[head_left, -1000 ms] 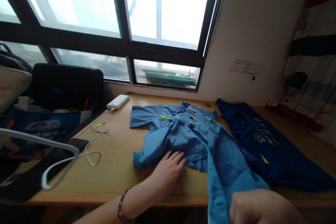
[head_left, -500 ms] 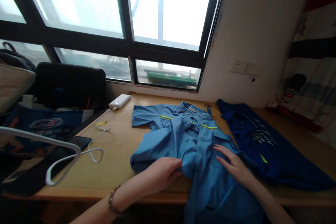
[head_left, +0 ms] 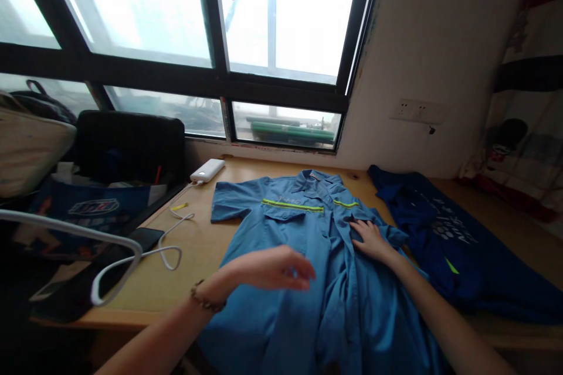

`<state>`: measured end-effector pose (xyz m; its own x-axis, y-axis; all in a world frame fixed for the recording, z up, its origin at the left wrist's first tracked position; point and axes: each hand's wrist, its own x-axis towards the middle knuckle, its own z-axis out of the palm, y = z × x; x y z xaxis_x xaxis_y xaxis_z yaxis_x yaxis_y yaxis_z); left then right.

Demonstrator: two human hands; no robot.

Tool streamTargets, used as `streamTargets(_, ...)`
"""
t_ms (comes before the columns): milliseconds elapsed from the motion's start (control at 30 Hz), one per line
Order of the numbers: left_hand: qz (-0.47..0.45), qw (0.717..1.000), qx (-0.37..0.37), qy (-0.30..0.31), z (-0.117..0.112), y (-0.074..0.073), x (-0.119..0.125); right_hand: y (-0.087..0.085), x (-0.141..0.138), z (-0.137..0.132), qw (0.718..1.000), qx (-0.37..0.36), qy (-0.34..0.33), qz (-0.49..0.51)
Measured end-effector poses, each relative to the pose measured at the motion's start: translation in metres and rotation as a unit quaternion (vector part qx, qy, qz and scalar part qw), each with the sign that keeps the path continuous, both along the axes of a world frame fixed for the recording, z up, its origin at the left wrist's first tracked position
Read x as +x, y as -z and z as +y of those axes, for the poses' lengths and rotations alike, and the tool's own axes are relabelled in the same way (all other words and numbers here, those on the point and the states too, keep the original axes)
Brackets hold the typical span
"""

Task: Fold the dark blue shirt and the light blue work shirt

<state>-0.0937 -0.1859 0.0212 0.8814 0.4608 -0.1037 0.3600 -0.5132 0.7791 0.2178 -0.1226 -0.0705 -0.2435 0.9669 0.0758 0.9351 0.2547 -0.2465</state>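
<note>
A blue short-sleeved work shirt [head_left: 303, 246] with yellow-green chest stripes lies front up on the table, its collar toward the window and its lower part hanging over the near edge. Above its left-hand front panel is my left hand [head_left: 279, 268], fingers loosely bent with a gap between them and nothing held; a beaded bracelet circles that wrist. My right hand [head_left: 372, 239] rests with spread fingers on the right-hand front panel, just below the chest stripe. Folds gather in the cloth under and below it. The right sleeve is bunched beside that forearm.
A darker blue garment [head_left: 440, 240] with white print lies on the table [head_left: 197, 263] to the right. At the left are a white power bank [head_left: 207, 170], its looping white cable [head_left: 165, 246] and a black chair [head_left: 132, 140]. A window [head_left: 281, 88] stands behind.
My left hand has let go of the shirt's front panel, which now lies spread flatter with its stripe and pocket showing. My right hand has slid up toward the chest.
</note>
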Motion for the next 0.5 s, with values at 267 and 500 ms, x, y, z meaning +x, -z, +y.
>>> streamTargets(267,-0.011,0.871,0.324,-0.370,0.139,0.083,0.069,-0.033,0.059,0.062,0.958,0.084,0.249,0.117)
streamTargets(500,0.085,0.836,0.380,-0.386,0.154,0.117,0.071,-0.003,0.072,0.084,0.950,0.007,0.292,0.107)
